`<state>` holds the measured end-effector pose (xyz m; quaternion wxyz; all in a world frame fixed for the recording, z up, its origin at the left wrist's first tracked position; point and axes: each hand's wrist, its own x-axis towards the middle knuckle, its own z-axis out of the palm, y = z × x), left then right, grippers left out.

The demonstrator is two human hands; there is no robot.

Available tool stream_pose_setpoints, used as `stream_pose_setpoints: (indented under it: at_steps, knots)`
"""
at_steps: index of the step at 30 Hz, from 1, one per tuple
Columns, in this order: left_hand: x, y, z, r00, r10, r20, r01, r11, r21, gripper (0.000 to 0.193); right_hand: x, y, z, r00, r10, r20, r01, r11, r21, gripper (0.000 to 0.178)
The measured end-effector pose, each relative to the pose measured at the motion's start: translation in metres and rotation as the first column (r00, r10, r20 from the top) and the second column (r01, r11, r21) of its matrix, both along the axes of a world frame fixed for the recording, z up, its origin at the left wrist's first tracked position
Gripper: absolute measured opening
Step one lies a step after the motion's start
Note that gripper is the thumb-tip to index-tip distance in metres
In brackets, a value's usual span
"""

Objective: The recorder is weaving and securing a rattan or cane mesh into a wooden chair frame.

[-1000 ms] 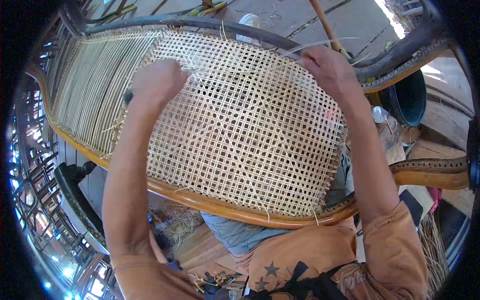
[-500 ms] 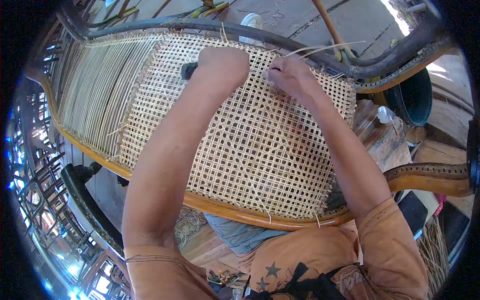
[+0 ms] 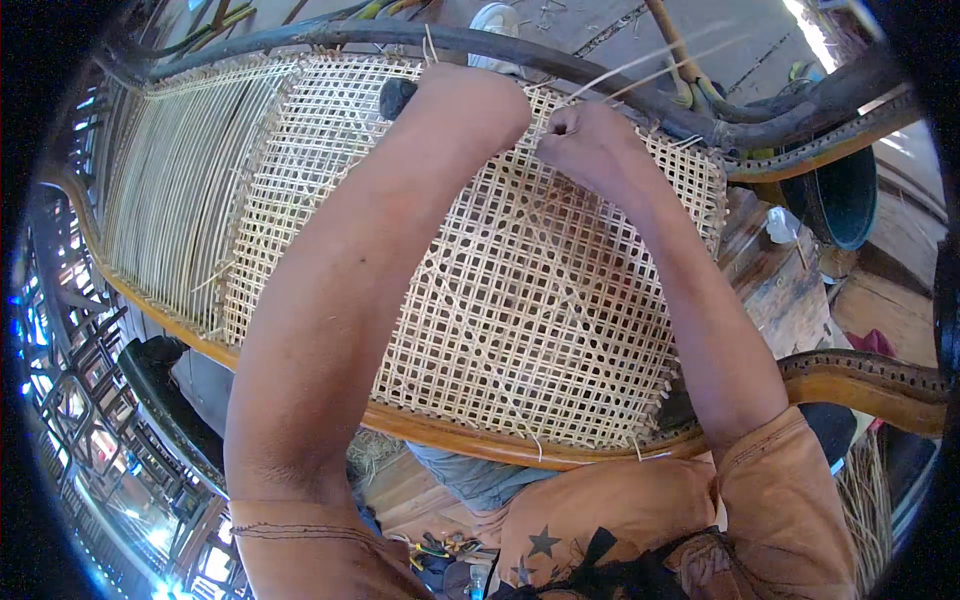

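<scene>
A woven cane panel (image 3: 510, 300) spans a curved wooden furniture frame (image 3: 480, 447) in front of me. My left hand (image 3: 475, 105) is closed over the far part of the weave, around a tool whose dark rounded handle end (image 3: 397, 98) sticks out to the left; its tip is hidden. Just right of it, my right hand (image 3: 595, 145) is curled in a pinch low over the panel. Loose pale cane strands (image 3: 640, 65) rise from beside its fingers over the far rail. What its fingertips grip is mostly hidden.
At the panel's left, strands (image 3: 175, 180) run in one direction only. A dark bucket (image 3: 845, 195) stands at the right beyond the frame. Wooden boards (image 3: 765, 275) lie below it. Stacked chair frames (image 3: 75, 390) fill the left side. Hand tools (image 3: 445, 545) lie near my body.
My left hand has moved slightly right and away from me, nearer the right hand. The right hand has shifted a little right. The whole view has tilted slightly, and the loose strands point higher.
</scene>
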<state>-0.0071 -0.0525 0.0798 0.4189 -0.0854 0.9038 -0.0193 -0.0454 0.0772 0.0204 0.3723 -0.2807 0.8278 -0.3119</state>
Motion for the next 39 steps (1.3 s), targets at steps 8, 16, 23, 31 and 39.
stream_pose_setpoints:
  at_steps: [8,16,23,31,39]
  knots:
    - [0.033,-0.02,-0.02,0.975,0.128,-0.183,-0.098,0.981,0.166,0.031,0.021,-0.006,-0.013,0.935,0.076,-0.347,-0.07,0.997,0.031,0.018]
    - [0.051,-0.053,0.01,0.979,0.128,-0.157,-0.138,0.989,-0.052,0.026,0.019,-0.003,-0.024,0.755,0.133,-0.642,-0.294,0.944,-0.149,0.016]
    - [0.087,-0.086,0.042,0.947,0.293,-0.133,-0.303,0.951,-0.062,0.035,0.025,-0.014,-0.011,0.774,0.147,-0.616,-0.245,0.966,-0.078,0.012]
    - [0.068,-0.047,0.025,0.899,0.087,-0.429,-0.111,0.993,-0.03,0.035,0.024,-0.018,0.014,0.997,0.076,-0.022,-0.079,0.971,-0.224,0.021]
    - [0.033,-0.024,0.0,0.97,-0.048,-0.239,0.045,0.999,-0.019,0.018,0.018,-0.006,-0.014,0.998,0.045,0.042,-0.032,0.961,-0.275,0.017]
